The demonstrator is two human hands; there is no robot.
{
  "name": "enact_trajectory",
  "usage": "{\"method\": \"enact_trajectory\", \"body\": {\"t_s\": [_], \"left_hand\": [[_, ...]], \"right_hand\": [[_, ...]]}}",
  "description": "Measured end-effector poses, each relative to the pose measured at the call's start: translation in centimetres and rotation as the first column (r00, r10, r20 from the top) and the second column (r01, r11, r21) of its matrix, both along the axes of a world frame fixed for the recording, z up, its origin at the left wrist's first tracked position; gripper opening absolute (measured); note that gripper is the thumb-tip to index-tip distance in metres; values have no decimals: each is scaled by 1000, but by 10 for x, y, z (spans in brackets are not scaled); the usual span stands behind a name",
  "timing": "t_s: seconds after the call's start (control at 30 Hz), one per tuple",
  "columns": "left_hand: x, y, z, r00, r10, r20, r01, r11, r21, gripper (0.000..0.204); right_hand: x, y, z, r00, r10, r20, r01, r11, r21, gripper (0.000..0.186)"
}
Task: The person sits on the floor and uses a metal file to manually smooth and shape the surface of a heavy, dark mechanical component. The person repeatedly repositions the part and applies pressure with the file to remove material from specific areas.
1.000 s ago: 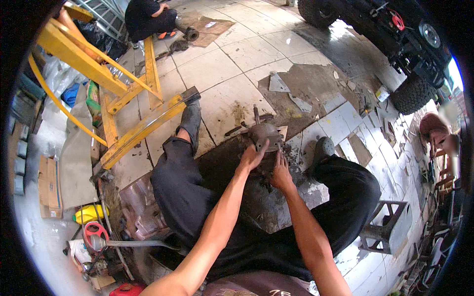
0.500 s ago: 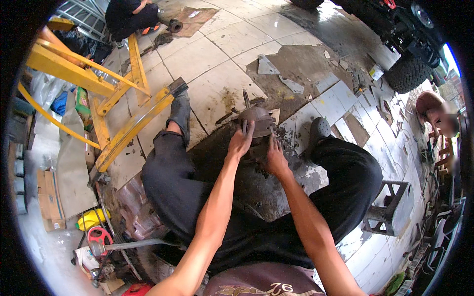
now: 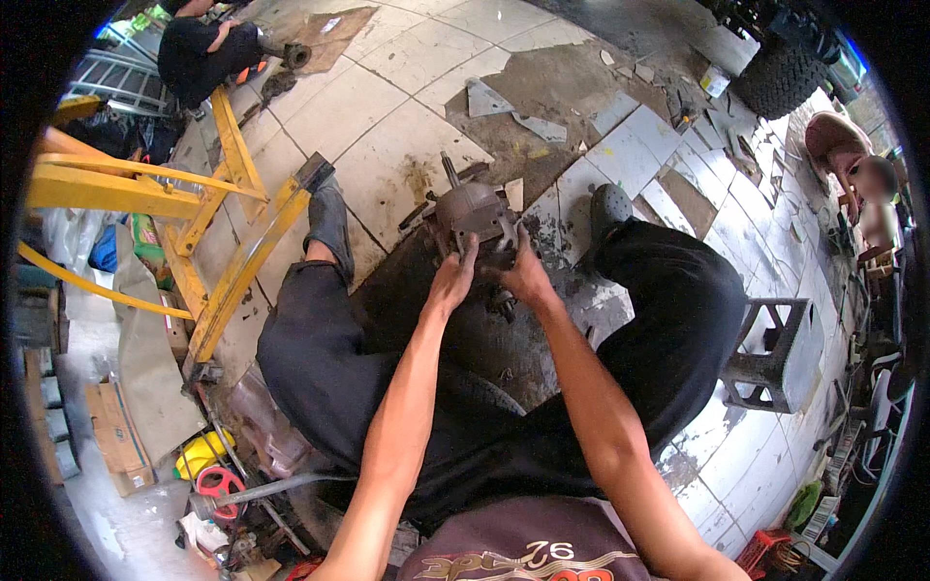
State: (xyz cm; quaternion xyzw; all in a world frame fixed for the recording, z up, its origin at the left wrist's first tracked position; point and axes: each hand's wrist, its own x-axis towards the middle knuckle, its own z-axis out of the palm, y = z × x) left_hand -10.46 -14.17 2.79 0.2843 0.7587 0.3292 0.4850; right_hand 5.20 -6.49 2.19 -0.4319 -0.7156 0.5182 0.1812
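Note:
Between my legs, over a dark oily patch of floor, is a grimy brown metal housing point(image 3: 471, 211) with a thin shaft point(image 3: 450, 170) sticking out on its far side. My left hand point(image 3: 453, 275) grips its near left edge, thumb on top and fingers mostly hidden under it. On the near right edge my right hand point(image 3: 523, 271) is closed round the metal, its fingertips partly out of sight. A small dark metal part point(image 3: 503, 306) shows just below the right hand. Left of the housing, a dark bar-like tool point(image 3: 418, 210) lies on the tiles.
A yellow steel frame point(image 3: 237, 281) stands at left, its foot near my left shoe. Broken tiles point(image 3: 635, 136) lie ahead. To the right sits a grey plastic stool point(image 3: 775, 353) on its side. Another person point(image 3: 205, 53) crouches far left; a large tyre point(image 3: 780, 82) is far right.
My hands have gone from resting fingers on top of the housing to gripping its near sides. The housing looks slightly turned, and the whole view has shifted.

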Motion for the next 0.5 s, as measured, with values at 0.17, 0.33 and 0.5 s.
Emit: {"method": "enact_trajectory", "body": {"t_s": [0.17, 0.33, 0.5], "left_hand": [[15, -5, 13, 975, 127, -183, -126, 992, 16, 72], [23, -7, -1, 921, 380, -82, -372, 923, 94, 52], [19, -6, -12, 818, 520, 245, -551, 831, 76, 46]], "right_hand": [[6, 27, -22, 935, -233, 267, 267, 959, -100, 57], [-2, 31, -34, 932, -214, 293, 256, 960, -114, 57], [-13, 28, -20, 914, -191, 358, 248, 962, -119, 59]]}}
